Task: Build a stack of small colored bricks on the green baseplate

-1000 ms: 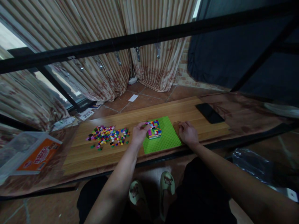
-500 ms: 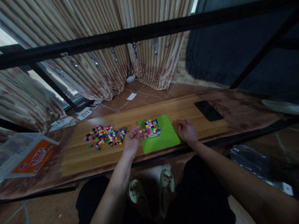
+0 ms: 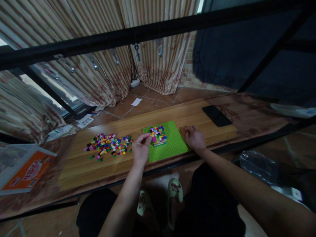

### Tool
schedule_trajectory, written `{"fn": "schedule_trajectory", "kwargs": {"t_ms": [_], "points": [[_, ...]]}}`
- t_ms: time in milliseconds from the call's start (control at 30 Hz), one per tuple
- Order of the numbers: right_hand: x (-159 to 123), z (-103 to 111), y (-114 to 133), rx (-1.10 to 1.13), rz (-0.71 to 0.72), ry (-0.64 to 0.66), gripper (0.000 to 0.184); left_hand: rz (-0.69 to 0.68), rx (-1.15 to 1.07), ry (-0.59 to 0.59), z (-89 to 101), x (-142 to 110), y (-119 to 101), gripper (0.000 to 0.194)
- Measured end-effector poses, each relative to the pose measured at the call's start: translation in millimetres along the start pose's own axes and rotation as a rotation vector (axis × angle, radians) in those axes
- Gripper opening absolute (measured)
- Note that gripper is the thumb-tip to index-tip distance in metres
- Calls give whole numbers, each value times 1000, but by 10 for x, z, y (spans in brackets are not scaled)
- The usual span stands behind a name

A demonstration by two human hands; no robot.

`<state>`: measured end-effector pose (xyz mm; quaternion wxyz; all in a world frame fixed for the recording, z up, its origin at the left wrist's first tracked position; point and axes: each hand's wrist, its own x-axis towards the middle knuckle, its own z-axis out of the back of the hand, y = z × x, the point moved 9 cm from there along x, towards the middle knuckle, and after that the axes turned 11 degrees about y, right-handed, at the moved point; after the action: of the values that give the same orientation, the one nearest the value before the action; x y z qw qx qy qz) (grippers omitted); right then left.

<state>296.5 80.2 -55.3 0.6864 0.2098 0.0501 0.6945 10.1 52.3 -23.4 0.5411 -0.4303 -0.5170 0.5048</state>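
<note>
A small block of many-coloured toy bricks [image 3: 159, 135], several layers high, sits on the green baseplate [image 3: 175, 141]. My left hand [image 3: 142, 148] is at the block's left side, thumb and fingers pinched on a small yellow brick [image 3: 151, 135] at its upper left edge. Whether that brick touches the block I cannot tell. Just off the baseplate's right edge, my right hand [image 3: 196, 138] rests on the wooden board with its fingers curled closed. What those fingers hold, if anything, is hidden. Left of my left hand lies a loose pile of mixed small bricks [image 3: 108, 144].
The wooden board [image 3: 79, 168] carries everything, with a black phone [image 3: 217, 116] at its right end. A clear plastic box with an orange label [image 3: 29, 171] stands at the left. A dark metal bar [image 3: 103, 42] crosses above, before striped curtains [image 3: 93, 19].
My left hand has turned from palm-up with fingers spread to a pinch on the yellow brick, now at the block's edge. My right hand keeps its place. The view has shifted slightly.
</note>
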Motion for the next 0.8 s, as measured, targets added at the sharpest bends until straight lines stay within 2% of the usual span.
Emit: {"fn": "schedule_trajectory", "kwargs": {"t_ms": [233, 800], "points": [[4, -1, -2, 27, 0, 7, 28, -26, 59, -28, -56, 54, 110, 20], [4, -15, -17, -7, -8, 10, 27, 13, 3, -68, -53, 61, 50, 16]]}}
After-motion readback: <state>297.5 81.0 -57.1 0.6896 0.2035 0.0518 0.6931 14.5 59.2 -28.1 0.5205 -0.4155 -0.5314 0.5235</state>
